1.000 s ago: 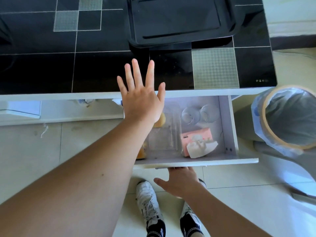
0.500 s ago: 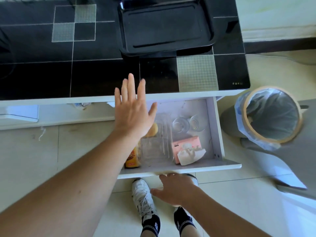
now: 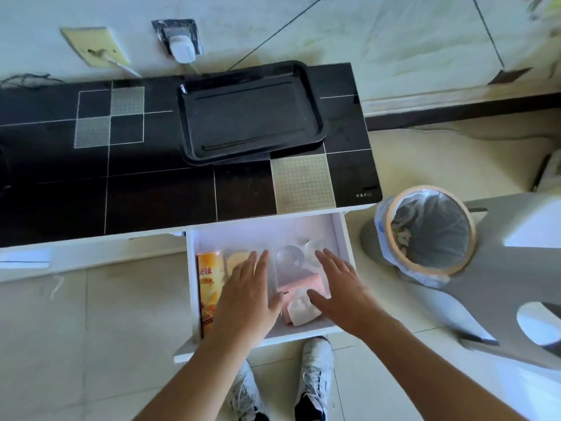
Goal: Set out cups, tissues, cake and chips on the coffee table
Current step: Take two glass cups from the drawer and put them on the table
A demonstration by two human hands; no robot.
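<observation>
The white drawer (image 3: 343, 235) under the black glass coffee table (image 3: 151, 189) is pulled out, and both hands are inside it with the fingers straight and spread, holding nothing. The left hand (image 3: 246, 296) lies flat over a clear plastic box (image 3: 243, 256) with a yellow piece of cake (image 3: 235, 261) inside — the box is thin, shiny and rectangular, and the cake looks soft and pale. Just to the left of this hand stands a long orange chips box (image 3: 208, 296) made of printed cardboard, with red letters and a picture of chips on it; it lies along the left wall of the drawer. The right hand (image 3: 340, 287) is over the pink tissue pack (image 3: 303, 287), and I cannot tell if it touches the pack. The pack is soft and flat, and a white tissue (image 3: 300, 312) comes out of it, crumpled, just left of the thumb. Beyond the fingertips of the right hand, at the back of the drawer, stand two small round cups (image 3: 290, 256) of clear glass, side by side, the right one partly hidden by the fingers. On the table top, far beyond both hands, lies a black rectangular tray (image 3: 252, 113) with rounded corners and a glossy surface. To the right of the right hand, on the tiled floor, stands a round bin (image 3: 425, 229) with a thin plastic bag inside.
</observation>
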